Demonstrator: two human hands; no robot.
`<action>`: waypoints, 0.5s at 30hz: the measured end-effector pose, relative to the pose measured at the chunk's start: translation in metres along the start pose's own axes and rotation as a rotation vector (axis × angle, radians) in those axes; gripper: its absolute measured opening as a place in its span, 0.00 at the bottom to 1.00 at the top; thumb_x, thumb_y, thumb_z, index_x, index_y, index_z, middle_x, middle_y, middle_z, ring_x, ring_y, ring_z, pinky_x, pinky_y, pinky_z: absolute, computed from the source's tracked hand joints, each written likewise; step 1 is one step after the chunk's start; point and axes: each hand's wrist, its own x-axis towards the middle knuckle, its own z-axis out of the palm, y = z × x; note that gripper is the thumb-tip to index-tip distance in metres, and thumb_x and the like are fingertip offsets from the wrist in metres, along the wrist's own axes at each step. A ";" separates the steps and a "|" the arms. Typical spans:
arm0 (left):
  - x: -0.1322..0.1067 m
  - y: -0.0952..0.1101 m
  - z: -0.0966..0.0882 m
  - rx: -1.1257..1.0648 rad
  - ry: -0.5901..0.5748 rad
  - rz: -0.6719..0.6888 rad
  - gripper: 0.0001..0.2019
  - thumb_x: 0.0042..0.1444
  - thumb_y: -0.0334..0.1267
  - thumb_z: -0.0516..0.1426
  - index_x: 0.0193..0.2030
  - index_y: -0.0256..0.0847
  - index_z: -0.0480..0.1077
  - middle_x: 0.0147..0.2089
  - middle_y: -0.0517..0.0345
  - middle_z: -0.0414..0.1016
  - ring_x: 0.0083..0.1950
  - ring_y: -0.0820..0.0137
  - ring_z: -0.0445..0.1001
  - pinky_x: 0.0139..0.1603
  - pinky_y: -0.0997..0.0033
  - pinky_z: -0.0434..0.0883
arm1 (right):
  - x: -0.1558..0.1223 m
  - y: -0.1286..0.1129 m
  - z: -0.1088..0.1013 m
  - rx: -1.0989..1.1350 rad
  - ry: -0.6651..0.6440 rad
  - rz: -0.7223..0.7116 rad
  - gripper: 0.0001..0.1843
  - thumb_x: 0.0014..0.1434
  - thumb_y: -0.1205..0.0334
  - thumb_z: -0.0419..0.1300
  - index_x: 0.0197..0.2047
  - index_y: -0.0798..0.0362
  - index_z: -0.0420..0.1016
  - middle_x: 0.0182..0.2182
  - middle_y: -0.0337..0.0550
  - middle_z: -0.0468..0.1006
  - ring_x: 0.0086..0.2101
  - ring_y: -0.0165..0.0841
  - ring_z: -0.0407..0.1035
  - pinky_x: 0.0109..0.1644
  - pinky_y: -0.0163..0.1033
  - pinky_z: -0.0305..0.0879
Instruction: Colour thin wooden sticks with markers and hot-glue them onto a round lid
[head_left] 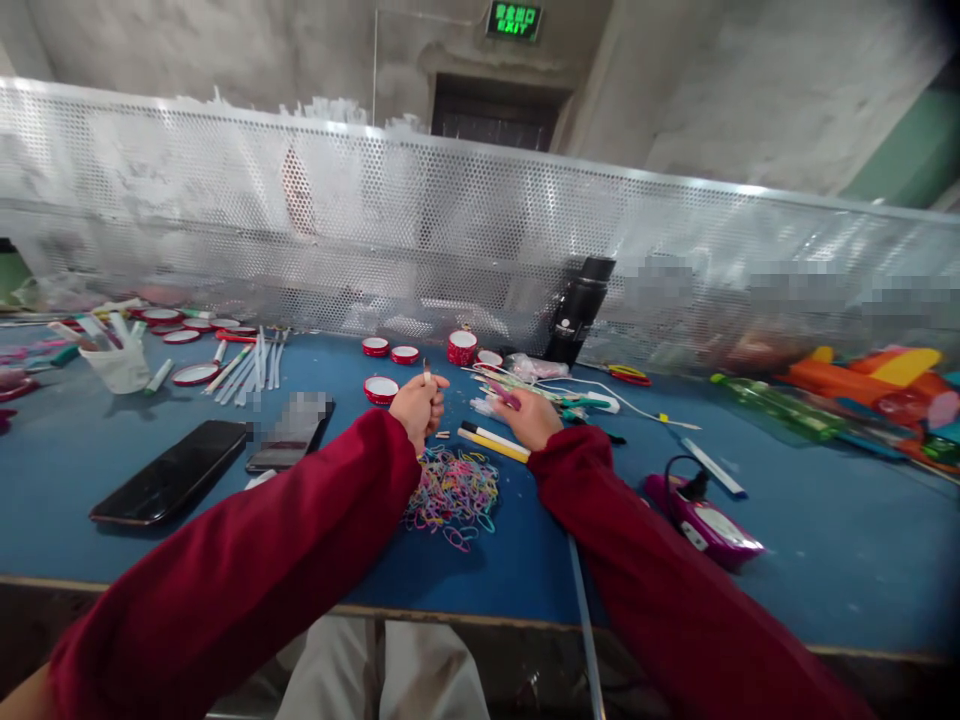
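My left hand (420, 408) is closed in a pinch above the pile, with a small thin thing poking up from the fingers; its kind is too small to tell. To its right, my right hand (534, 418) grips a purple stick-like object (504, 396), partly covered by the fingers. Below and between the hands lies a loose pile of colourful small rubber bands (454, 490). A yellow stick (495, 443) and a white, black-ended pen (480, 432) lie just left of my right hand. Behind my left hand is a round red tin (381, 389) with a white inside.
Two dark phones (172, 472) lie at left, near a white cup (116, 362) of pens and several white sticks (255, 365). A black bottle (581, 312) stands by the perforated metal panel (375, 220). At right are a purple power strip (705, 522) and orange plastic pieces (862, 385).
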 end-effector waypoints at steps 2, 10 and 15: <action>0.000 -0.001 0.000 0.039 -0.016 0.020 0.03 0.57 0.35 0.55 0.35 0.38 0.65 0.18 0.70 0.49 0.15 0.84 0.46 0.16 0.82 0.41 | -0.004 -0.011 0.000 0.261 0.005 0.038 0.16 0.55 0.48 0.59 0.36 0.53 0.74 0.21 0.35 0.67 0.21 0.28 0.59 0.27 0.35 0.55; -0.010 -0.001 0.004 0.191 -0.130 0.024 0.12 0.46 0.39 0.66 0.34 0.36 0.71 0.12 0.73 0.48 0.14 0.85 0.42 0.17 0.76 0.37 | -0.025 -0.046 0.007 0.804 -0.119 0.089 0.20 0.48 0.43 0.64 0.35 0.51 0.74 0.16 0.29 0.58 0.15 0.23 0.49 0.17 0.33 0.45; -0.008 -0.003 0.003 0.185 -0.094 0.062 0.13 0.42 0.37 0.68 0.30 0.36 0.70 0.13 0.72 0.51 0.14 0.85 0.45 0.17 0.77 0.40 | -0.029 -0.050 0.003 0.790 -0.135 0.058 0.19 0.49 0.44 0.65 0.35 0.51 0.73 0.18 0.30 0.59 0.16 0.23 0.48 0.19 0.33 0.46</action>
